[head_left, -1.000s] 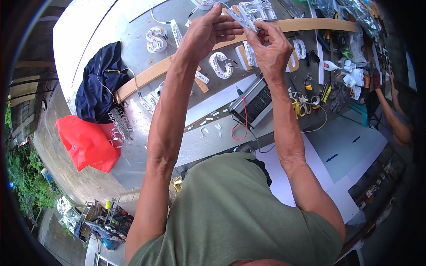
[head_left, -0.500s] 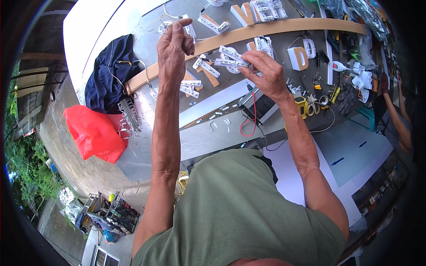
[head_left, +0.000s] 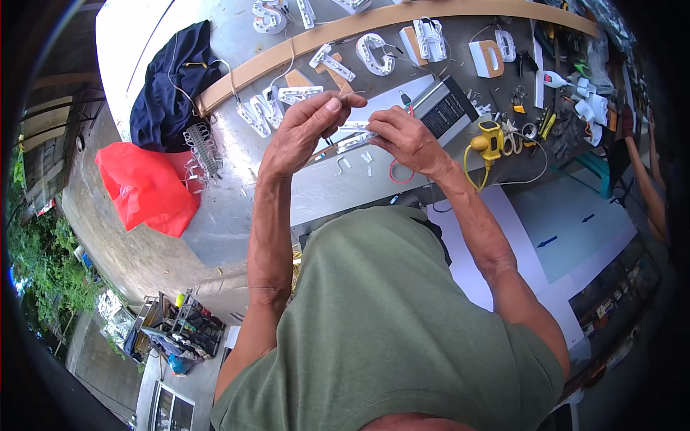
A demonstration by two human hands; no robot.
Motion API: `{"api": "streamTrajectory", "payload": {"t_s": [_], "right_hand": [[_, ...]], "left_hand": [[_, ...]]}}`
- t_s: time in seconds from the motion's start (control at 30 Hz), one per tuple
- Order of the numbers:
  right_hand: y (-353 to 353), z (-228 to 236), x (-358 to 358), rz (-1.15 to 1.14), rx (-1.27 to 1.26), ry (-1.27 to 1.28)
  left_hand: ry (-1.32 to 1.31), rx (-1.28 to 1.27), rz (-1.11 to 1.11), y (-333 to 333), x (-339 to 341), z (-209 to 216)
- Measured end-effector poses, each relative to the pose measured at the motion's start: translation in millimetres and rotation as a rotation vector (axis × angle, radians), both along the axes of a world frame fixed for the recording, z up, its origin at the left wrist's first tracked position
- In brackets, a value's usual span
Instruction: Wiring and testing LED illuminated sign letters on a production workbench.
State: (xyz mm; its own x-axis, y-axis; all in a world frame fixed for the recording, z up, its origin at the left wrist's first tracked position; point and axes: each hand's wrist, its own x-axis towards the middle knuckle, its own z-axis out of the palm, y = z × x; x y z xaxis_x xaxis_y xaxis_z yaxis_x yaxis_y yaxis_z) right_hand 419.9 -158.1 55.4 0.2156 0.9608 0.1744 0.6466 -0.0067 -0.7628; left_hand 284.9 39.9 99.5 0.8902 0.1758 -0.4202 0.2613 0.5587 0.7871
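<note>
The white light strips (head_left: 353,139) — two slim pieces lying nearly one above the other — are up in front of the person, over the near part of the metal table (head_left: 316,201), in the gap between the two hands. Their long axis runs mostly sideways; the free ends point left toward the left hand (head_left: 307,135), and the lower strip dips a little at that end. The right hand (head_left: 408,140) pinches the right ends between thumb and fingers, knuckles uppermost. The left hand is curled, its thumb pressed against the index finger, and a thin wire shows at the fingertips; whether the hidden fingers grasp more cannot be told. Just beyond the right hand the grey power unit (head_left: 449,108) lies slantwise, crowding that side, with a yellow tool (head_left: 489,141) farther right. Small white bits (head_left: 369,171) lie on the metal below the strips. The table's near edge slants up toward the right, close to the shirt (head_left: 410,302), and bare metal stretches left of the left forearm as far as the red bag (head_left: 144,190) — the widest open room, since white letter shapes (head_left: 365,56) and a long brown strip (head_left: 237,85) fill the far side
</note>
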Motion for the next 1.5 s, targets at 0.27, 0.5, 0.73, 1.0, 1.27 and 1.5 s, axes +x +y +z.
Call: {"api": "streamTrajectory", "payload": {"t_s": [0.27, 0.5, 0.73, 1.0, 1.27, 1.5], "right_hand": [[3, -28, -45, 0.1, -0.041, -0.28], [2, -56, -60, 0.079, -0.109, -0.32], [-2, 1, -58, -0.327, -0.179, 0.463], [15, 20, -58, -0.282, -0.153, 0.427], [4, 16, -54, -0.38, -0.248, 0.564], [-9, 7, -57, -0.449, -0.284, 0.809]], "left_hand": [[0.158, 0.092, 0.017, -36, -46, -14], [0.28, 0.191, 0.063, -52, -63, -37], [0.259, 0.31, 0.024, -57, -67, -41], [0.22, 0.289, -0.081, -63, -67, -47], [0.17, 0.193, 0.044, -68, -65, -30], [0.198, 0.207, 0.316, -77, -63, -45]]}}
